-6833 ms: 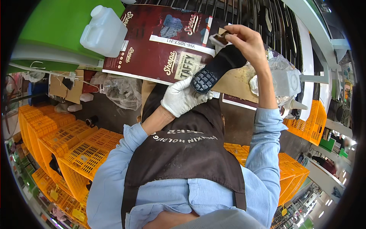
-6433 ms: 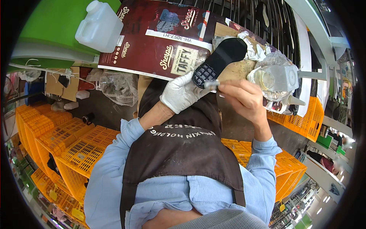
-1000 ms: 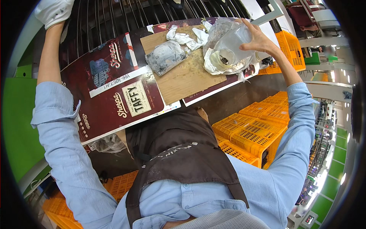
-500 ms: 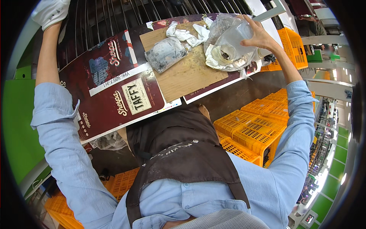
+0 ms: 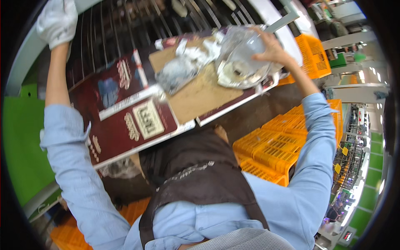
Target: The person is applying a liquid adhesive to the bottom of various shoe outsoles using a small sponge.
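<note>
Maroon cardboard [image 5: 114, 143]: nearest us, brown board [image 5: 204, 95] on top.
Translucent bottle [image 5: 246, 51]: board's right end, among clear plastic, just left of the right hand; long axis blurred, we can't fix it.
Right hand [image 5: 268, 46]: bare, nearer; spread around bottle, grip uncertain.
Left hand [image 5: 57, 24]: gloved, well apart, at grey frame [image 5: 27, 56]; we can't tell its grip.

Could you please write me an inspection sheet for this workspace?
Surface: red sheet, brown board lying on it.
Job's things: clear bottle at the right hand; jar beside it.
Clutter: white paper and grey bundle on the board; plastic film around bottle and jar.
Left hand: gloved, by the grey frame; contact unclear.
Right hand: bare, gripping the bottle.
Cables: too blurred to tell.
Surroundings: orange crates at right; dark rods beyond the sheet; green panel at left.
</note>
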Available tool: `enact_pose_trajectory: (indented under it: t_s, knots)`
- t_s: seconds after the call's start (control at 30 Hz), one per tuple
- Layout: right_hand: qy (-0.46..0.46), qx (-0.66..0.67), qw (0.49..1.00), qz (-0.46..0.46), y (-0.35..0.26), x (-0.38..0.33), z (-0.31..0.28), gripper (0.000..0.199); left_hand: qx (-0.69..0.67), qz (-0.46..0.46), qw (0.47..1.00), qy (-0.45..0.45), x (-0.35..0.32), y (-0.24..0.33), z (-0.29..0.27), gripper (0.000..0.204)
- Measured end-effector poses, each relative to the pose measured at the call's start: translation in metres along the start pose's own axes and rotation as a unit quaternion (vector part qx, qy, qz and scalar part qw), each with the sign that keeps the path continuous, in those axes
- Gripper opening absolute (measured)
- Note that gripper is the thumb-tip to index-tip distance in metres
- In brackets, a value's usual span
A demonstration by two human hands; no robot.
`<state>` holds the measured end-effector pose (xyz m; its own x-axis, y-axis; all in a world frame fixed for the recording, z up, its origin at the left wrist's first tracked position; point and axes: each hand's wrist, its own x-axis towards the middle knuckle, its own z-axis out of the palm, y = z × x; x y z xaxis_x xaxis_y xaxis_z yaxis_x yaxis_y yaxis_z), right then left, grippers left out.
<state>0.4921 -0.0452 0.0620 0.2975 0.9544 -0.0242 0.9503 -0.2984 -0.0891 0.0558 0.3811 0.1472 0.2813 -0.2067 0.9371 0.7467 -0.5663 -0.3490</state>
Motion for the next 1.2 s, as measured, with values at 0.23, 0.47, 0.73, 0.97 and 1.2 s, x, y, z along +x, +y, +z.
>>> enact_pose_trajectory:
  t_s: [0.23, 0.47, 0.73, 0.97, 1.2]
  knots:
    - [-0.053, 0.039, 0.995, 0.078, -0.021, -0.008, -0.016, 0.122, -0.039, -0.038, 0.996, -0.065, 0.006, -0.01, -0.005, 0.031]
    - [-0.074, 0.054, 0.991, 0.098, -0.038, -0.013, -0.03, 0.123, -0.047, -0.057, 0.994, -0.078, 0.008, -0.004, -0.012, 0.029]
    - [-0.086, 0.047, 0.99, 0.097, -0.037, -0.014, -0.03, 0.123, -0.043, -0.054, 0.994, -0.08, 0.013, -0.001, -0.012, 0.028]
    - [-0.017, 0.067, 0.994, 0.084, -0.041, -0.019, -0.038, 0.121, -0.053, -0.068, 0.993, -0.08, 0.01, -0.001, -0.014, 0.028]
    - [0.027, 0.272, 0.962, -0.026, -0.111, -0.06, -0.073, 0.069, -0.055, -0.075, 0.992, -0.083, 0.009, -0.001, -0.014, 0.033]
